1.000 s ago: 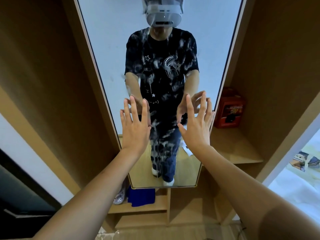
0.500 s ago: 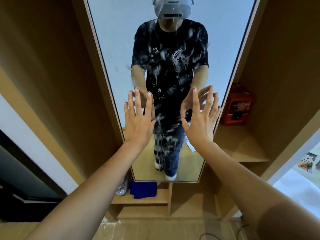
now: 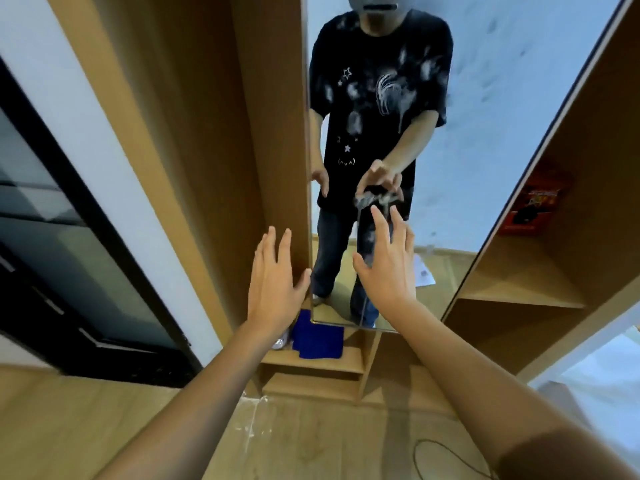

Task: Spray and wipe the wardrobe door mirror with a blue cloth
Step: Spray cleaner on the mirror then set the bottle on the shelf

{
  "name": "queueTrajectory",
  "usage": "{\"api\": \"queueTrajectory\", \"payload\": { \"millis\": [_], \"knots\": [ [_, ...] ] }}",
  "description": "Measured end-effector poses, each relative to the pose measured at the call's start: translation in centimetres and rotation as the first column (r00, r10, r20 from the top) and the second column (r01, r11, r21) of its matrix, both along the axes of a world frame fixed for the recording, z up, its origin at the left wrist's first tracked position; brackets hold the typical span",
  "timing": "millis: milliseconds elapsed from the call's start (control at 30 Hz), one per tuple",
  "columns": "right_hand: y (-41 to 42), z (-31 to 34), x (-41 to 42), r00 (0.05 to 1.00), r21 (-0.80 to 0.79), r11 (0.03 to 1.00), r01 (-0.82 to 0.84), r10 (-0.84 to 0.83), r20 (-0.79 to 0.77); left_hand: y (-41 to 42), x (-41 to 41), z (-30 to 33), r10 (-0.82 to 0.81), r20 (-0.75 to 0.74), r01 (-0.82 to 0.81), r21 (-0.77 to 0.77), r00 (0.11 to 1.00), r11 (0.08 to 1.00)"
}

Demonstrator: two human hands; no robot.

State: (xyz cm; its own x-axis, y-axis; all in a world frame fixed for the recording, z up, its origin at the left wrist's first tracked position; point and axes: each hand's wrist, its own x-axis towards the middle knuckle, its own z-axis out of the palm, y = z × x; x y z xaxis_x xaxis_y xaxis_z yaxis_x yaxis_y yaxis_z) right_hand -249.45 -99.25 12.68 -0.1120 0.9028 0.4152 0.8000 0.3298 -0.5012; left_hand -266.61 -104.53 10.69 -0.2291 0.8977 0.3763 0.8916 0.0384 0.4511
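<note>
The wardrobe door mirror fills the upper middle, streaked with white smears and runs of spray. My left hand is raised with fingers straight, in front of the wooden panel at the mirror's left edge, holding nothing. My right hand is raised with fingers spread before the lower part of the mirror, also empty. Whether either hand touches a surface cannot be told. A folded blue cloth lies on the low shelf under the mirror. Beside it, partly hidden behind my left wrist, sits a pale clear object.
A wooden shelf compartment opens to the right of the mirror, with a red box on it. A dark glass-fronted unit stands at the left. Wooden floor lies below, with a thin black cable.
The view has swung down and to the left. Both hands sit lower against the mirror than before, and my left hand is now over the wooden panel instead of the glass.
</note>
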Motion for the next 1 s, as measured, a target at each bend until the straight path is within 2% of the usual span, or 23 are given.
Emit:
{"api": "queueTrajectory", "payload": {
  "millis": [200, 467, 667, 1000],
  "knots": [
    [-5.3, -3.7, -7.2, 0.995, -0.142, 0.988, -0.057, 0.044, -0.093, -5.7, -6.7, -3.6, -0.058, 0.235, 0.09, -0.125, 0.97, 0.988],
    [-7.9, -8.8, -13.4, 0.981, -0.315, 0.945, -0.094, 0.033, -0.193, -7.6, -12.0, -9.0, -0.042, 0.324, 0.144, -0.3, 0.945, 0.943],
    [-4.4, -11.8, -16.0, 0.974, -0.41, 0.909, -0.069, -0.026, -0.223, -3.7, -13.5, -12.3, -0.026, 0.37, 0.172, -0.37, 0.929, 0.913],
    [5.2, -16.8, -19.2, 0.955, -0.536, 0.843, -0.054, -0.113, -0.274, 6.9, -15.9, -18.0, 0.015, 0.476, 0.201, -0.399, 0.879, 0.895]
  ]
}}
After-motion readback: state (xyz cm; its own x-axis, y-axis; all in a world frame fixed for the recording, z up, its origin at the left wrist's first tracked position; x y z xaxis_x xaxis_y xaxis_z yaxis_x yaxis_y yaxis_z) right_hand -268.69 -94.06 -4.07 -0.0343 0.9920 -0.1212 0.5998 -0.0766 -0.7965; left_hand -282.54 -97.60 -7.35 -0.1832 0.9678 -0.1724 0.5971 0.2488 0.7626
